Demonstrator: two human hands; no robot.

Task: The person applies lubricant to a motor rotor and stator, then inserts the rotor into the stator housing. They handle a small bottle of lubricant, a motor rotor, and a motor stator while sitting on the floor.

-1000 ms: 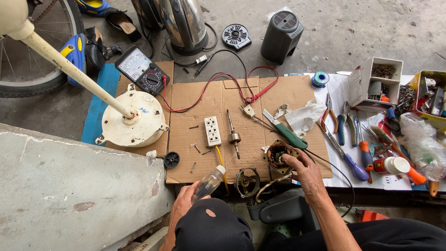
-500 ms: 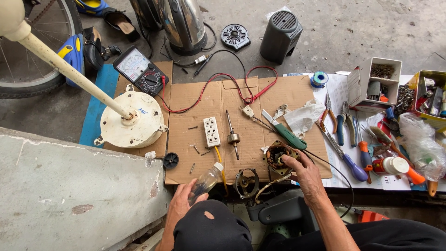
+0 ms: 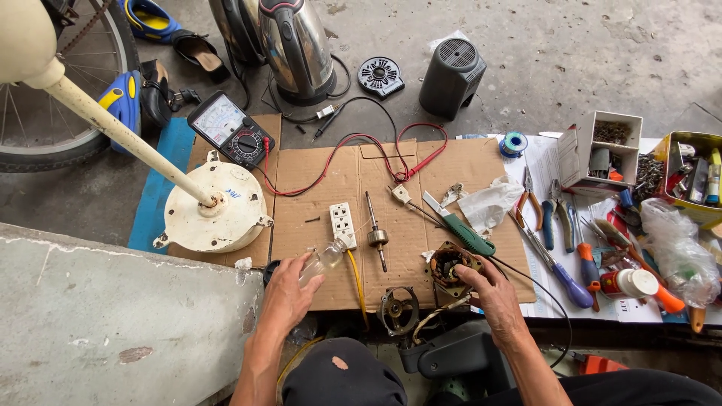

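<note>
Left hand (image 3: pixel 289 289) wrapped round small clear bottle (image 3: pixel 322 259), nozzle tipped toward rotor shaft (image 3: pixel 375 239) on cardboard (image 3: pixel 361 180) — likely for dosing; right hand (image 3: pixel 492 289) fingers clamped on motor stator (image 3: pixel 450 265), steadying it; green-handled screwdriver (image 3: pixel 460 231) just beside, within reach.

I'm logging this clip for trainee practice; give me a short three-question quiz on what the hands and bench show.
1. True or false: the left hand holds a small clear bottle.
2. What does the right hand rest on?
A. the multimeter
B. the motor stator with copper windings
C. the green-handled screwdriver
3. Fill in: the rotor shaft lies on the cardboard just right of the white ____.

Key:
1. True.
2. B; the fingers touch the stator's edge.
3. Socket strip.
</note>
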